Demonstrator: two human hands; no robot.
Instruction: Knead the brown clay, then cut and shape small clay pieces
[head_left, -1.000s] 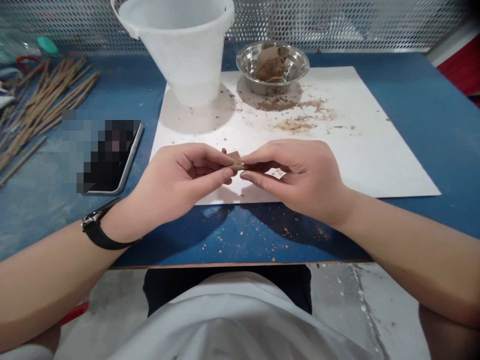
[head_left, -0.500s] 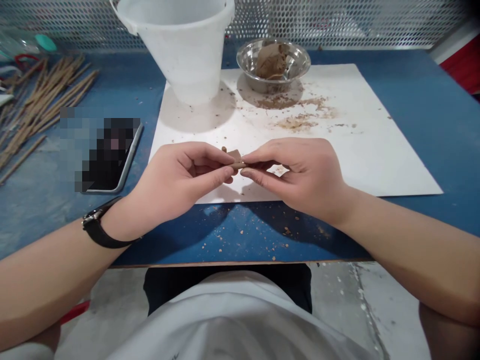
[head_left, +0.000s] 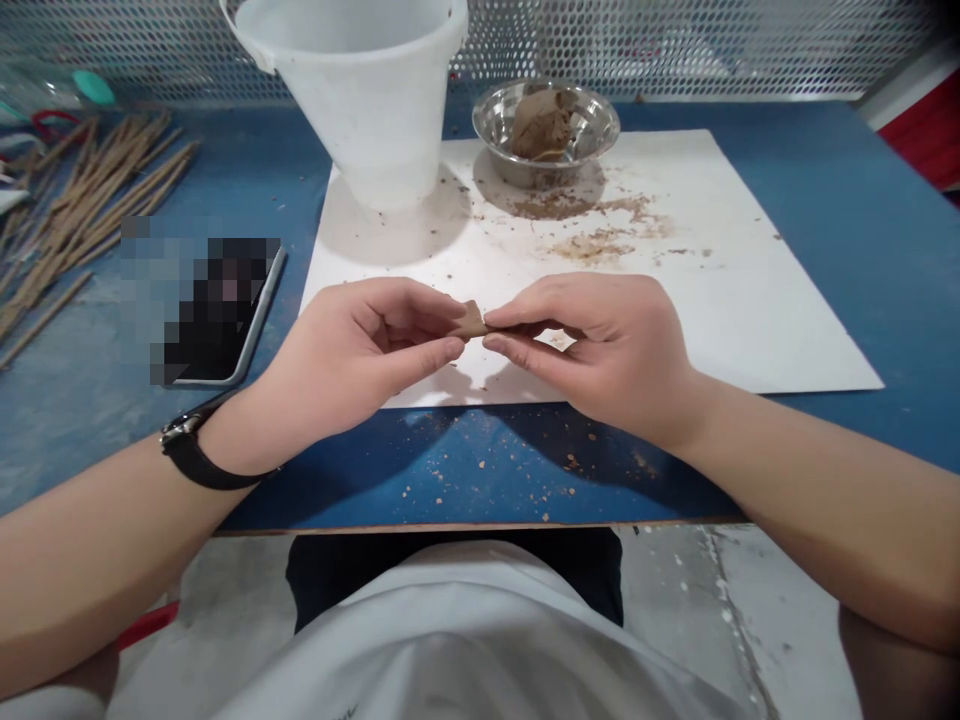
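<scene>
A small brown clay piece (head_left: 471,322) is pinched between both hands, above the near part of a white board (head_left: 720,300). My left hand (head_left: 375,350) grips its left side between thumb and fingers. At the piece's right end, the thumb and index fingertips of my right hand (head_left: 607,345) press together on it. The other fingers are curled and partly hidden, and so is part of the clay.
Behind the hands stand a white bucket (head_left: 375,110) and a metal bowl (head_left: 510,160) holding a brown clay lump (head_left: 541,122). On the left lie a phone (head_left: 225,320) and many thin brown sticks (head_left: 90,200). Crumbs dot the board and blue table (head_left: 480,470).
The clay piece has turned between the fingers and now shows a broader face. A small round end that stuck up behind my left fingers is no longer visible. Both hands have barely shifted.
</scene>
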